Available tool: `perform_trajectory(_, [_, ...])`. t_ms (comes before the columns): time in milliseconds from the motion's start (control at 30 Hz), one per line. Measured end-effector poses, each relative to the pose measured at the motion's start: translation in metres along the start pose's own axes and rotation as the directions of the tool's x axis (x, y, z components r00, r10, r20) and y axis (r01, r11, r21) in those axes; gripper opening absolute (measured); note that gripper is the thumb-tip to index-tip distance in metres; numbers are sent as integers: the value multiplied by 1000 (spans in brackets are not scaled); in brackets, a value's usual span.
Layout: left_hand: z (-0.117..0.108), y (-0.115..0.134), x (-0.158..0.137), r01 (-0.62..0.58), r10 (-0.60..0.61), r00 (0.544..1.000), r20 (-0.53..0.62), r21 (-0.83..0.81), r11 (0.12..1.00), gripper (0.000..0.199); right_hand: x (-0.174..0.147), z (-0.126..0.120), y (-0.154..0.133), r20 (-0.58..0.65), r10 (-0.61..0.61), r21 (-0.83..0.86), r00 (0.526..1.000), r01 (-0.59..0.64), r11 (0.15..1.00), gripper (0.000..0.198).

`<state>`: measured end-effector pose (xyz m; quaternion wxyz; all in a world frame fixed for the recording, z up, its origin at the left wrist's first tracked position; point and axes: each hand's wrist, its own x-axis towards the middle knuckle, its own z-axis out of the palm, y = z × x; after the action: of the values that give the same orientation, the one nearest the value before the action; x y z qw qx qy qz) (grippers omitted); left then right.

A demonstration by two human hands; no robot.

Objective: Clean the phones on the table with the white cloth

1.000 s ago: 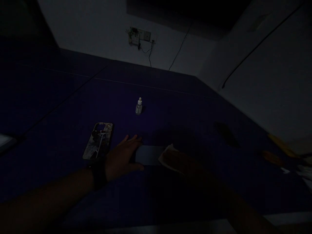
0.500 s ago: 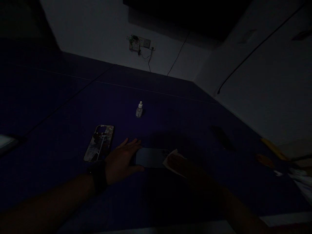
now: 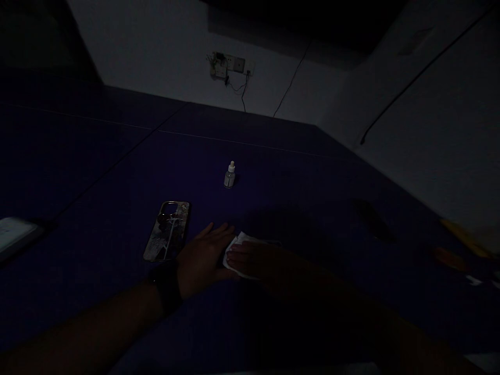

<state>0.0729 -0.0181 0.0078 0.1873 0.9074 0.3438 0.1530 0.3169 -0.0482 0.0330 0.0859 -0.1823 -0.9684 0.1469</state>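
Observation:
My left hand (image 3: 205,258), with a dark watch on its wrist, lies at the left end of a phone, fingers on the far edge and thumb on the near edge. The phone is almost wholly covered now. My right hand (image 3: 250,259) presses a folded white tissue (image 3: 229,260) flat on the phone's back, close against the left hand. Left of the hands lies a patterned phone case (image 3: 166,234) with a camera cut-out. A small clear dropper bottle (image 3: 229,179) with a white top stands upright beyond them.
The dark blue surface (image 3: 128,177) runs back to a pale wall with sockets (image 3: 236,64) and hanging wires. A pale-topped object (image 3: 15,232) sits far left. On the right are a dark flat object (image 3: 373,221), an orange item (image 3: 451,258) and a yellow one (image 3: 464,237). The light is very dim.
My right hand has slid the tissue leftward along the phone, from the camera end to beside my left hand. The left hand keeps its place on the phone; the view has shifted slightly.

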Motion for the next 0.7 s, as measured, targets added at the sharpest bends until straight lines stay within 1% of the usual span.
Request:
perform_trajectory(67, [0, 0, -1, 0, 0, 1000, -3, -9, 1000, 80, -22, -1, 0, 20, 93, -9, 995, -93, 996, 62])
perform_trajectory(167, [2, -1, -1, 11, -11, 1000, -11, -30, 999, 79, -69, -2, 1, 46, 216, -23, 975, -215, 976, 65])
perform_trajectory(233, [3, -3, 0, 19, -20, 1000, -10, -46, 999, 79, -94, -1, 2, 67, 243, -30, 968, -241, 970, 67])
perform_trajectory(300, [5, -4, 1, 23, -23, 1000, 0, -58, 998, 80, -106, 0, 2, 61, 235, -29, 970, -233, 972, 68])
perform_trajectory(367, [6, -5, 2, 23, -22, 1000, 15, -64, 998, 82, -102, 0, 1, 49, 223, -23, 974, -222, 975, 69])
perform_trajectory(467, [7, -6, 3, 25, -24, 999, 22, -62, 998, 85, -69, -1, 1, 44, 191, -1, 981, -191, 982, 71])
perform_trajectory(500, [7, -6, 3, 25, -24, 999, 21, -63, 998, 87, -54, -1, 2, 39, 161, 12, 986, -161, 987, 71])
perform_trajectory(600, [9, -8, 2, 18, -18, 1000, 4, -77, 997, 87, -13, 4, 7, 31, 8, 28, 999, -9, 1000, 67])
perform_trajectory(633, [9, -8, 2, 13, -13, 1000, -2, -83, 996, 86, -4, 6, 9, 33, -37, 27, 999, 36, 999, 68])
perform_trajectory(700, [9, -8, 2, 8, -9, 1000, -9, -91, 996, 84, 0, 9, 13, 24, -59, 28, 998, 59, 998, 67])
